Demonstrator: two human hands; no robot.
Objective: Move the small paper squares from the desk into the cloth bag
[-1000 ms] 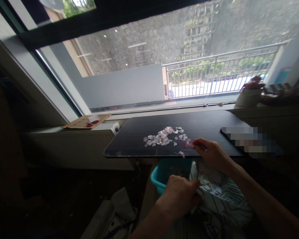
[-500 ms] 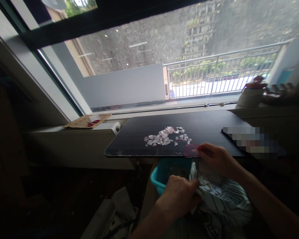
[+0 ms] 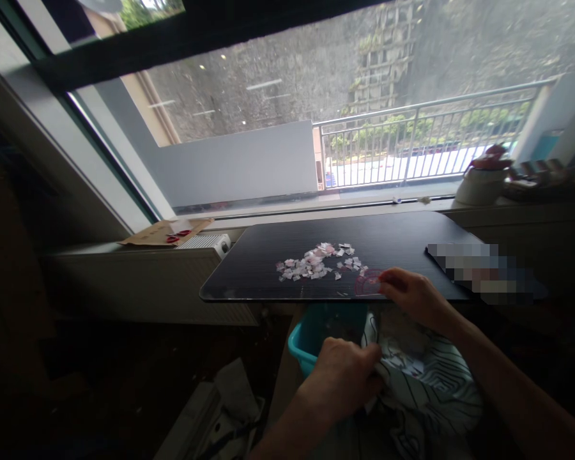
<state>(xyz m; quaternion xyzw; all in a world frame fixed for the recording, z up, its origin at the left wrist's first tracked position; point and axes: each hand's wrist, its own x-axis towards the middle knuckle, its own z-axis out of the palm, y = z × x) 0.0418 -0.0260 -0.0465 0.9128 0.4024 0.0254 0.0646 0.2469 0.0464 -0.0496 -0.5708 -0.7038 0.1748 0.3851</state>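
Note:
My right hand (image 3: pixel 407 291) is closed in a pinch at the near edge of a dark tabletop. It holds a thin pink, see-through rounded piece (image 3: pixel 367 282) whose exact kind I cannot make out. Below it, my left hand (image 3: pixel 347 370) is closed on the rim of a white cloth bag (image 3: pixel 455 383) with dark stripes. Inside the bag's mouth lie loose paper scraps (image 3: pixel 407 363). A pile of small white and pinkish paper scraps (image 3: pixel 309 263) lies on the table, left of the pink piece. Part of a turquoise basin (image 3: pixel 299 345) shows beyond my left hand.
The dark tabletop (image 3: pixel 263 243) stands against the window sill. A blurred-out object (image 3: pixel 479 271) lies on its right side. Red-handled scissors (image 3: pixel 178 236) rest on brown paper to the left. A white container with a red top (image 3: pixel 483 182) stands on the sill.
My right hand has shifted slightly, and the pink piece looks a little more spread and raised at the table's edge. My left hand keeps its hold on the bag.

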